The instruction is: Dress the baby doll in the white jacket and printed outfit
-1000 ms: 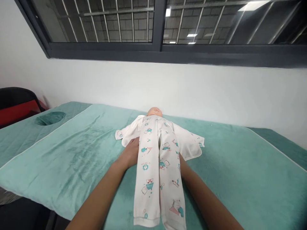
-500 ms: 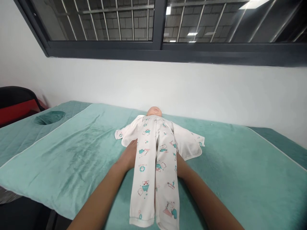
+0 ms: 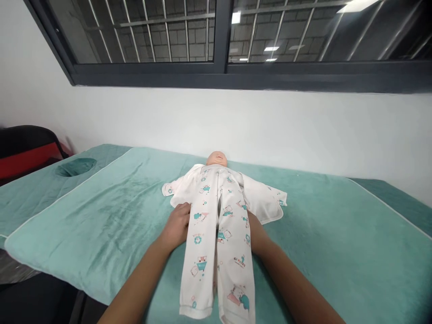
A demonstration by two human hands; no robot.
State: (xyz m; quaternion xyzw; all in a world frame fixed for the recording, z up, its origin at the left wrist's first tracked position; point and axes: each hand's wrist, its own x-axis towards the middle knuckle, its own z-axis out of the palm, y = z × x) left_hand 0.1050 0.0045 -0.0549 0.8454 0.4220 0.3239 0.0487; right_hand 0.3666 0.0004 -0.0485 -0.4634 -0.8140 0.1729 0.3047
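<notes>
A doll (image 3: 217,158) lies on its back with only its head showing. Spread under and beside it is a white baby top (image 3: 259,202) with printed cuffs, sleeves out to both sides. White baby trousers (image 3: 202,243) with teal and pink prints lie lengthwise over the doll's body, legs towards me. At the left edge of the trousers my left hand (image 3: 178,225) has its fingers bent against the fabric, fingertips hidden. My right hand (image 3: 257,234) reaches under the right trouser leg, and the cloth covers its fingers.
Teal plush covers (image 3: 101,216) lie over the bed, which has a round hole (image 3: 77,166) at the left. A white wall (image 3: 303,130) and a dark window frame (image 3: 145,75) stand behind. A black and red object (image 3: 29,153) is at the far left.
My left hand has drawn back slightly towards me, and more of its bent fingers shows beside the trousers. The trouser legs have spread a little apart at the bottom.
</notes>
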